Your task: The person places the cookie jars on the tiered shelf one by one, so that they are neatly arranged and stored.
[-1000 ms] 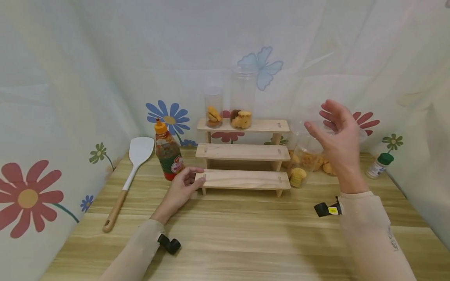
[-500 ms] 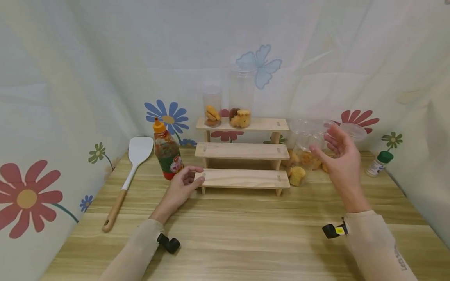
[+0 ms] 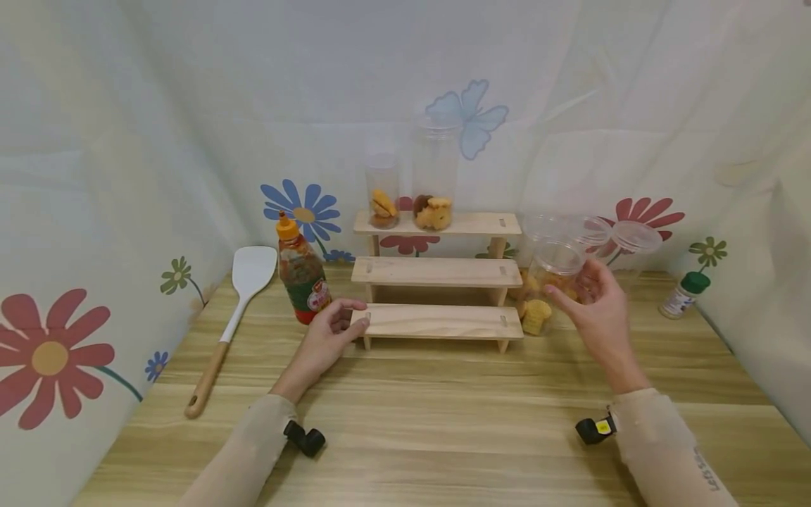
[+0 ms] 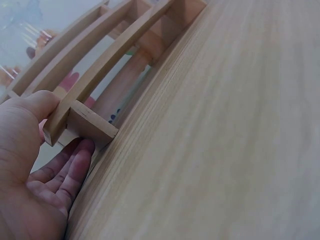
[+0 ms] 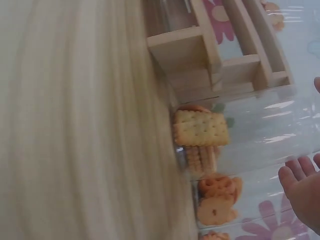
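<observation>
A three-step wooden display stand (image 3: pixel 437 271) stands mid-table. My left hand (image 3: pixel 323 341) grips the left end of its lowest step. In the left wrist view, the thumb lies over the step and the fingers (image 4: pixel 80 167) reach beneath, beside the end leg. Right of the stand, a clear plastic jar (image 3: pixel 545 278) holds a few biscuits (image 5: pixel 201 127). My right hand (image 3: pixel 602 310) is around its upper right side, thumb and fingers apart; firm contact cannot be made out. Behind it stand several more clear jars (image 3: pixel 636 239) with cookies.
On the top step are a small jar (image 3: pixel 383 186) and a taller jar (image 3: pixel 436 169), both with cookies. A sauce bottle (image 3: pixel 303 274) and a white spatula (image 3: pixel 253 271) with a wooden handle are at the left. A green-capped shaker (image 3: pixel 684 296) stands far right.
My right hand has come down from above the jars and moved in to the left, around the front jar. The left hand stays on the stand.
</observation>
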A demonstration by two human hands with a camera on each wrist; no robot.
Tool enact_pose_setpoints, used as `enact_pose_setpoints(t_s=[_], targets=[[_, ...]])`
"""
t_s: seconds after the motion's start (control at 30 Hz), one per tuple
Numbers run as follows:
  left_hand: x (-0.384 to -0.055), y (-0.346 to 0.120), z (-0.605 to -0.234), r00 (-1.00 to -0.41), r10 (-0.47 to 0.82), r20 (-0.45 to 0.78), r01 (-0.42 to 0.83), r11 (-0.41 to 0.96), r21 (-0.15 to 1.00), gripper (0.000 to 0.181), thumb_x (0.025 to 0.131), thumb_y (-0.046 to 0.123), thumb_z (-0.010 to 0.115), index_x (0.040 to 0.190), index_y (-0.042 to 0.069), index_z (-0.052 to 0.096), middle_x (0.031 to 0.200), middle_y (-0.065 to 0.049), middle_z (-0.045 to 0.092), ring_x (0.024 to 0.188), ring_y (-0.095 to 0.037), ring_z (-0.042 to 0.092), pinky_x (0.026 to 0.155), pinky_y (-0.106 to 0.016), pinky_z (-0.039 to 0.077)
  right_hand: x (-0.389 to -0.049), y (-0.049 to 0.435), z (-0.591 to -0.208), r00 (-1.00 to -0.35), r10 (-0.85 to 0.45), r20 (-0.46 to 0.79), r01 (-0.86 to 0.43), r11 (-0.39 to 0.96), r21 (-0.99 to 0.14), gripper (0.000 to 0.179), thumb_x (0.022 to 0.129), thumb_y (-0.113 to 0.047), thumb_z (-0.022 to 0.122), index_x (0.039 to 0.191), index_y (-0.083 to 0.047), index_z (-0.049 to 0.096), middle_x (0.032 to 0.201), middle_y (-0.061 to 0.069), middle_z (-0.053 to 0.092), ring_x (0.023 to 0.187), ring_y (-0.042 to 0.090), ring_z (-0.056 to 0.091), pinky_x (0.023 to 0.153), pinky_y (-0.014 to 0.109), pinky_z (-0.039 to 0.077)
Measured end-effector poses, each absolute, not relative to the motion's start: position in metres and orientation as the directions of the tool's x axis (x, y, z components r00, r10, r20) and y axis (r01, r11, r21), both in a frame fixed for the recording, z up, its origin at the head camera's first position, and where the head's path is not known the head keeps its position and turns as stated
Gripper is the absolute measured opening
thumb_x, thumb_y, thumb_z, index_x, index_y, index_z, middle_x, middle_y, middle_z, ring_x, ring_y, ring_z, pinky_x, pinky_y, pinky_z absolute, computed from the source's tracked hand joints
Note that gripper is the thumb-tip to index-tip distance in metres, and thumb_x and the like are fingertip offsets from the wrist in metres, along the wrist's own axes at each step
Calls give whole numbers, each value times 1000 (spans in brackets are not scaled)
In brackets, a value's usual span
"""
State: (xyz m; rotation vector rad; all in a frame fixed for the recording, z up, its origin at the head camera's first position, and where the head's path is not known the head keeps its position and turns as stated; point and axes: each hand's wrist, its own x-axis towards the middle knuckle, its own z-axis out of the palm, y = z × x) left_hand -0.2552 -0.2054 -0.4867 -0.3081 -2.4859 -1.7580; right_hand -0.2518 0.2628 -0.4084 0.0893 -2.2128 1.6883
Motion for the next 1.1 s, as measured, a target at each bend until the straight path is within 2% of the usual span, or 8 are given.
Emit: enact_pose_setpoints(t_s=[0.13,0.23,0.37,0.63,0.9,1.1], targets=[[-255,-205,-486,-976,118,183,212,318,924,31,109,32,77,136,18,71,122,-9,74,107,-26,68,89,-29,55,-255,261,-419,-935,160,318,-266,278,-923,71,98,-14,89,159,-8,53,138,-6,63,128,7,60,109,16,49],[-255,-206,-486,-975,122,187,217,316,924,31,109,32,77,136,19,71,122,-9,74,106,-27,67,86,-29,55,-257,259,-427,-938,159,309,-263,254,-931,58,97,-13,90,146,-11,60,130,-10,66,124,9,63,103,17,52],[-255,-205,-485,-974,127,189,220,316,923,32,109,33,77,136,19,71,122,-10,74,105,-27,68,85,-29,54,-260,259,-434,-944,150,294,-255,234,-938,48,97,-12,90,136,-14,62,126,-9,67,124,11,65,102,17,53],[-256,-205,-486,-973,122,194,223,315,923,33,109,31,76,137,14,71,123,-13,74,105,-25,67,85,-27,54,-262,261,-441,-953,110,281,-252,223,-942,51,98,-11,89,139,-1,61,132,-2,68,128,13,65,106,17,52],[-255,-205,-486,-976,120,181,210,321,923,32,109,32,77,137,18,70,124,-10,74,107,-26,68,86,-29,55,-263,261,-446,-953,95,288,-260,237,-936,56,97,-10,90,142,3,59,132,-3,69,125,10,66,107,17,51],[-256,-206,-486,-977,119,180,209,324,923,33,109,32,77,138,18,70,124,-10,74,108,-26,68,87,-29,55,-265,260,-448,-951,82,297,-268,251,-930,61,97,-9,90,147,5,57,137,1,68,126,12,66,109,18,50]])
